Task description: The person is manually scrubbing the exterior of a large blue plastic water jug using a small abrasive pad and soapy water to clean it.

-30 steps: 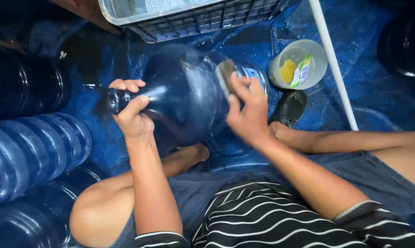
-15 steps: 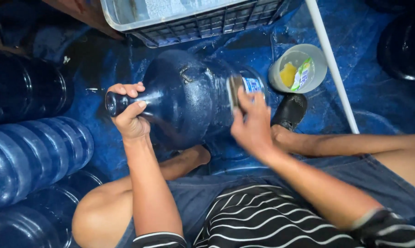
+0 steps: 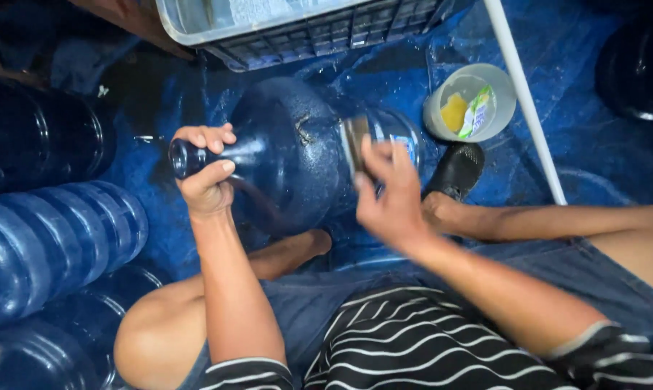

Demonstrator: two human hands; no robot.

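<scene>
Blue translucent plastic made up the big water jug (image 3: 297,155), which lay on its side on the wet blue tarpaulin floor (image 3: 579,87) between the seated person's legs, neck pointing to the person's left. The left hand (image 3: 205,177) had its grip wrapped closed around the jug's neck, steadying it. The right hand (image 3: 388,195), blurred with motion, pressed a small scrubbing pad (image 3: 355,141) against the jug's wide shoulder; its fingers were curled over the pad, though how tightly cannot be told through the blur.

Judging from this, the scrubbing of the outside wall was the step in hand. The next move would probably call for rolling the jug by its neck to bring an unwashed face up under the pad.

Just beyond the jug stood a pale plastic tub (image 3: 471,101) holding a yellow sponge and a sachet, beside a white pole (image 3: 525,101). A dark crate (image 3: 319,29) sat further off, and more blue jugs (image 3: 52,238) lay stacked to the left.
</scene>
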